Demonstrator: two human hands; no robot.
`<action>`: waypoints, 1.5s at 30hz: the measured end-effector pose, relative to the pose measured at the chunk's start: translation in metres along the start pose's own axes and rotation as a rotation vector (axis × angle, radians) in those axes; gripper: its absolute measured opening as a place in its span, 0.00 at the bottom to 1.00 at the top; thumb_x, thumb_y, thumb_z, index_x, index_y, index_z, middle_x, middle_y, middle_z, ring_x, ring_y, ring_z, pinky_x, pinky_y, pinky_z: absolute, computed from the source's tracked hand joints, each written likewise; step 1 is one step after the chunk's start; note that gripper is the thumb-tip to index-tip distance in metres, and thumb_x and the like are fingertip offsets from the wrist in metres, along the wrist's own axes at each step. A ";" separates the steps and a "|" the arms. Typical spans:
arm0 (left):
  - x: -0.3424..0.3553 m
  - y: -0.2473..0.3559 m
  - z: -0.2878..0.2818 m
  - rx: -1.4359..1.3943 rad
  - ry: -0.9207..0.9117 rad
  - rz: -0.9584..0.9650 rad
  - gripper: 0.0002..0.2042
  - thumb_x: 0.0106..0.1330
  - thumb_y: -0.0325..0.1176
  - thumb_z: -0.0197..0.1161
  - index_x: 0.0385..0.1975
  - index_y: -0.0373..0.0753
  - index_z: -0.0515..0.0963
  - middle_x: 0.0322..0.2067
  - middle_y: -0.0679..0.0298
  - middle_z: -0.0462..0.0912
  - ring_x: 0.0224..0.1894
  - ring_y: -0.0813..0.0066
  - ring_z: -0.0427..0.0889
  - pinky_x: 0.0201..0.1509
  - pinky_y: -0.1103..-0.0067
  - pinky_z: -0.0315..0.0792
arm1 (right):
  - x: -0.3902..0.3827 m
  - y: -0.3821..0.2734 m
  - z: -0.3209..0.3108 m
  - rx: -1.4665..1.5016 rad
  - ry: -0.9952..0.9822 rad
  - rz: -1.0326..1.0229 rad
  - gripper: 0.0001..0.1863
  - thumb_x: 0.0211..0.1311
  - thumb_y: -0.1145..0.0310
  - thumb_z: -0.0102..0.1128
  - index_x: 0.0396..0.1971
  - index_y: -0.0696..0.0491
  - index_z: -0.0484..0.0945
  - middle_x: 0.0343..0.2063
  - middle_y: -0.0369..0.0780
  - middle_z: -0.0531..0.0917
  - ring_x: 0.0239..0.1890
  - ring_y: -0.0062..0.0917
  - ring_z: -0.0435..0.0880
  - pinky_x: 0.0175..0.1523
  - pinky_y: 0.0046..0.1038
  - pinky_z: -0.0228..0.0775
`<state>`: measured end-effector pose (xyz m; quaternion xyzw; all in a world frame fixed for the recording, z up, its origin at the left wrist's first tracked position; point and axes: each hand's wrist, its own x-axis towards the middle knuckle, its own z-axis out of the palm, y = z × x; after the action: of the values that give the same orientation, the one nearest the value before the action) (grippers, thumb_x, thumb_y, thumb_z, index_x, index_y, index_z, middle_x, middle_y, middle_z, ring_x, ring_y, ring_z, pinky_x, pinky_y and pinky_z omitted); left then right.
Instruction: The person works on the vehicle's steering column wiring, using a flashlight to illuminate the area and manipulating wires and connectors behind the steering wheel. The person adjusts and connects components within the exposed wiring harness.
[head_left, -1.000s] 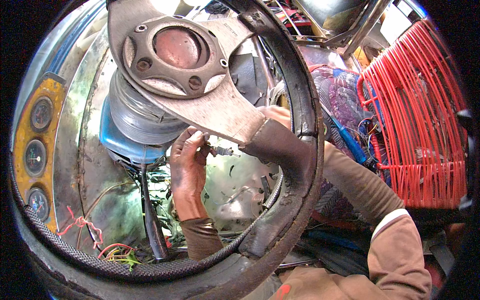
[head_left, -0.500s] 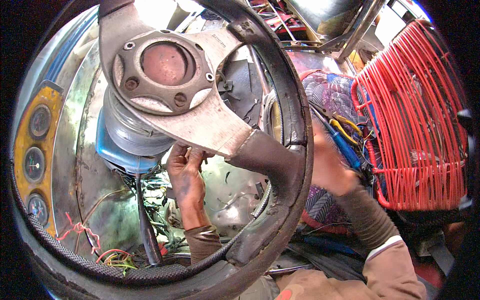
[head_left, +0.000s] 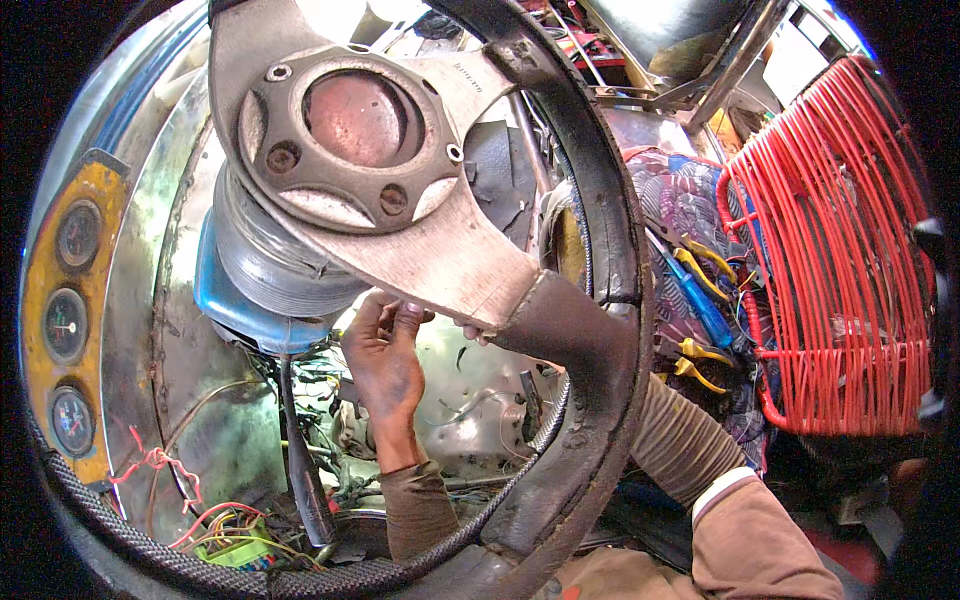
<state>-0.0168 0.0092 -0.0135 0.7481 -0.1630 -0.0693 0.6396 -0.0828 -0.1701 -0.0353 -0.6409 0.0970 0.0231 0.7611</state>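
Under the wheel (head_left: 625, 255): curling left hand (head_left: 388, 365) near blue cover (head_left: 232, 315); showing only fingertips of right hand (head_left: 474, 334) behind 1 spoke (head_left: 430, 258). Cannot tell either grip.

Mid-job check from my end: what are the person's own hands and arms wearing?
No glove shows on the left hand; its brown cuff is wrinkled. The right hand is mostly hidden by the steering wheel. Its brown, gathered lower sleeve meets a white band, then a paler, pinkish-tan upper sleeve.
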 end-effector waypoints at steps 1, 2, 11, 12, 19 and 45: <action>-0.002 -0.002 0.000 -0.047 -0.009 0.059 0.05 0.69 0.24 0.65 0.40 0.31 0.80 0.36 0.63 0.84 0.36 0.78 0.80 0.44 0.80 0.75 | 0.001 0.002 0.000 -0.002 -0.008 -0.006 0.24 0.57 0.64 0.72 0.52 0.57 0.80 0.41 0.38 0.88 0.42 0.20 0.85 0.47 0.24 0.77; -0.001 -0.004 -0.001 -0.017 -0.010 0.085 0.05 0.68 0.24 0.65 0.40 0.31 0.80 0.36 0.64 0.84 0.37 0.78 0.80 0.45 0.80 0.75 | 0.003 0.006 0.002 0.090 -0.037 -0.049 0.23 0.57 0.65 0.71 0.52 0.56 0.81 0.41 0.37 0.88 0.41 0.20 0.85 0.47 0.24 0.77; 0.000 -0.004 0.001 0.007 0.017 0.077 0.10 0.67 0.21 0.65 0.47 0.30 0.80 0.39 0.64 0.84 0.41 0.79 0.80 0.48 0.81 0.75 | 0.056 0.074 0.011 0.554 -0.057 0.013 0.17 0.61 0.71 0.66 0.50 0.56 0.83 0.39 0.35 0.87 0.38 0.18 0.84 0.45 0.23 0.76; 0.001 -0.003 0.002 0.009 0.023 0.091 0.10 0.67 0.21 0.65 0.47 0.29 0.80 0.39 0.63 0.84 0.41 0.79 0.81 0.48 0.81 0.75 | 0.058 0.079 0.010 0.551 -0.044 0.021 0.16 0.60 0.71 0.66 0.49 0.56 0.83 0.39 0.35 0.87 0.38 0.18 0.84 0.45 0.23 0.76; 0.001 0.002 0.005 -0.100 0.041 0.060 0.12 0.66 0.19 0.65 0.48 0.28 0.76 0.38 0.61 0.84 0.39 0.78 0.81 0.46 0.80 0.76 | 0.057 0.083 0.010 0.504 0.040 -0.013 0.14 0.60 0.72 0.66 0.45 0.56 0.85 0.36 0.35 0.87 0.37 0.18 0.83 0.44 0.24 0.75; 0.002 0.010 0.008 0.033 0.101 0.138 0.08 0.64 0.17 0.65 0.41 0.32 0.76 0.32 0.63 0.82 0.34 0.79 0.80 0.37 0.80 0.79 | 0.039 0.093 0.018 0.147 0.244 -0.296 0.11 0.57 0.67 0.68 0.38 0.54 0.86 0.29 0.36 0.87 0.30 0.19 0.83 0.37 0.27 0.76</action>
<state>-0.0195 -0.0002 -0.0053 0.7479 -0.1829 0.0154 0.6379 -0.0568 -0.1396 -0.1294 -0.5888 0.0949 -0.1740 0.7836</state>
